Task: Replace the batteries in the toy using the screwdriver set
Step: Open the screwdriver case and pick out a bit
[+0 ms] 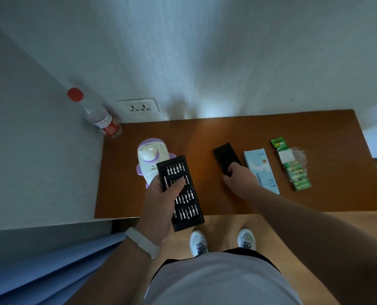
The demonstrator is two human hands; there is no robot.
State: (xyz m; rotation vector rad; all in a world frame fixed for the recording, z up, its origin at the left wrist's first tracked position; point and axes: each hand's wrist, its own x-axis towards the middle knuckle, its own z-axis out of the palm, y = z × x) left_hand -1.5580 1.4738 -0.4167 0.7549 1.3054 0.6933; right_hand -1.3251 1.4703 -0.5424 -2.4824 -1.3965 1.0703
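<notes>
I see the left hand (159, 203), fingers (177, 184) wrapped round the bit tray (184, 208) (bits up), over the toy (149, 158). The right hand (240, 179) pinches the black cover (224, 156) on the counter (196, 135).

The left hand (159, 201) grips a black bit tray (189, 213) above the near edge of the brown table (194, 135), thumb across its rows of silver bits (the tray runs from eleven to five o'clock). Behind the tray, at ten o'clock from it, a white and purple toy (149, 155) lies on the table. At three o'clock from the tray, the right hand (238, 178) holds the near end of a flat black cover (224, 154) that lies on the tabletop. Further toward three o'clock lie a pale blue box (261, 170), then a green battery pack (293, 168). A red-capped bottle (101, 119) stands in the table's ten o'clock corner.
</notes>
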